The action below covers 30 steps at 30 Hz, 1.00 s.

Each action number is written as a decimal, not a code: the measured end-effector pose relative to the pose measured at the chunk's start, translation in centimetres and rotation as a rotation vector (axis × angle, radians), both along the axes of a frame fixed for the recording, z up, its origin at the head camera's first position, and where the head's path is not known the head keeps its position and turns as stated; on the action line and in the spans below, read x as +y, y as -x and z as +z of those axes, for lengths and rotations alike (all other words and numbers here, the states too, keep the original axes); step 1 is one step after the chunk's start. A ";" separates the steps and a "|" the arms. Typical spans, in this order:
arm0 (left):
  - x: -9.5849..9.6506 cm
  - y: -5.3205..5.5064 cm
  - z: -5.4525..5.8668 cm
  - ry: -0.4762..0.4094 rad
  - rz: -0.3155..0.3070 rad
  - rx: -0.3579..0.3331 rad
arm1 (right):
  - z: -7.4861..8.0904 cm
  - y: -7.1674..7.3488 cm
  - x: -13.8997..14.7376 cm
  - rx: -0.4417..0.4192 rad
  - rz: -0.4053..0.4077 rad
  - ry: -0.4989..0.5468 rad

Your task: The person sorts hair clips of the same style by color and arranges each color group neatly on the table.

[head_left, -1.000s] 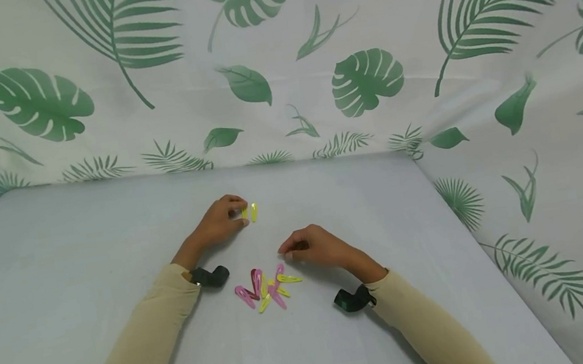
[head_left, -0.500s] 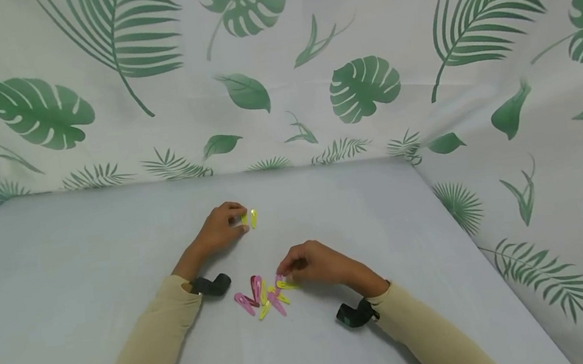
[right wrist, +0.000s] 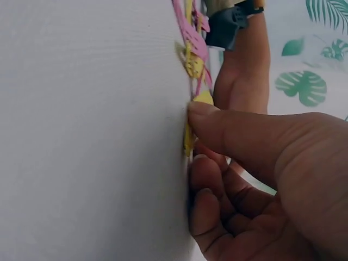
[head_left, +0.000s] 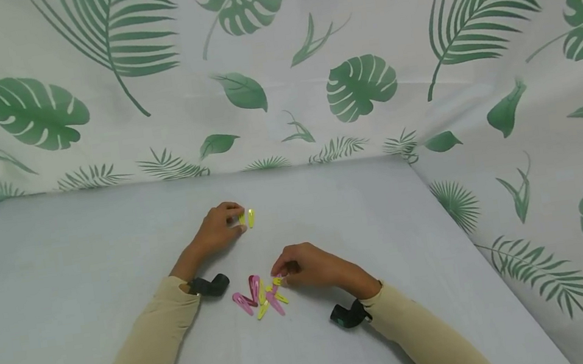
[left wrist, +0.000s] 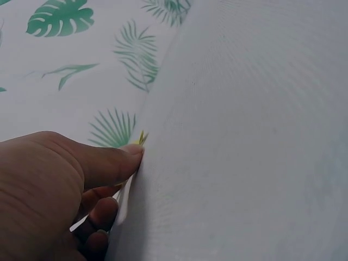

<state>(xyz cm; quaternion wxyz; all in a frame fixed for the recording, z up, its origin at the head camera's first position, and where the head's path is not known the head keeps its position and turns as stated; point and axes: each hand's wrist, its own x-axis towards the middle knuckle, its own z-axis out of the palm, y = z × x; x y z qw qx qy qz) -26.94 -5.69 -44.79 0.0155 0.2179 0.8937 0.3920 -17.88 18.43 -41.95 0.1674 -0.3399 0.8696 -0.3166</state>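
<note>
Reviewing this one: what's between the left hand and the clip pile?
Just bare table; the head view shows nothing lying between the left hand and the clip pile.

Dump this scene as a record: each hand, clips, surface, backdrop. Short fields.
left_hand: left hand, thumb and finger pinching a yellow snap hair clip
beside_left: second yellow clip, apart from the hand, lying roughly parallel
right_hand: right hand, pinching another yellow clip at the pile's edge
pile: mixed snap clips, pink, yellow and dark red, overlapping; exact count unclear
surface: white tabletop
backdrop: white sheet with green leaf print
</note>
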 end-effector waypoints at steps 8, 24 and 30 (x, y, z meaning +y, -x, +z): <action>-0.1 -0.2 0.0 0.005 0.004 0.036 | -0.3 0.1 -0.2 0.026 0.005 0.019; 0.1 -0.2 -0.2 0.018 0.019 0.021 | -0.8 2.2 0.6 -0.079 -0.128 0.177; 0.2 -0.2 -0.1 0.014 0.021 0.019 | -0.9 3.3 0.7 -0.104 -0.193 0.226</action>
